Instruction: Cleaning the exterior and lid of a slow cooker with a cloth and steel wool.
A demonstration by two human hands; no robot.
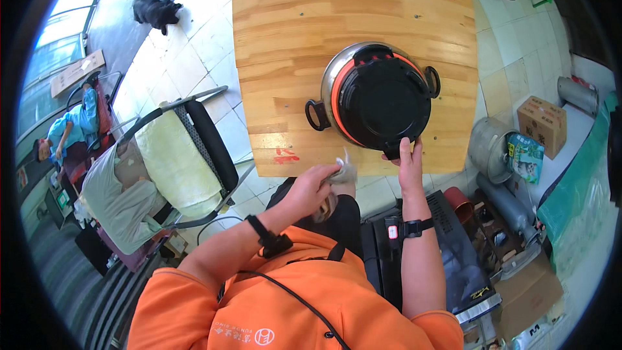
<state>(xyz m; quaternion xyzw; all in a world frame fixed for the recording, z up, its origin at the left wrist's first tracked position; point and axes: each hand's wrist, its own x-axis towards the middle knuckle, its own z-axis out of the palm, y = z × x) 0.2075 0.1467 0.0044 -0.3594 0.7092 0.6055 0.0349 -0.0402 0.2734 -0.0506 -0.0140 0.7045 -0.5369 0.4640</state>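
On the wooden table lies a round black appliance or pan with an orange rim. It rests in or over a silver metal pot, whose black loop handles stick out on both sides. My right hand grips the black handle at the near edge of the round black thing; some fingers are hidden beneath it. Near the table's front edge, my left hand holds a crumpled greyish cloth, over my lap. The inside of the pot is hidden.
A metal-framed chair with a pale yellow pad stands at left. Beyond it a person in blue sits. A black dog is on the tiled floor. A metal drum, a cardboard box and a grey gas cylinder are at right.
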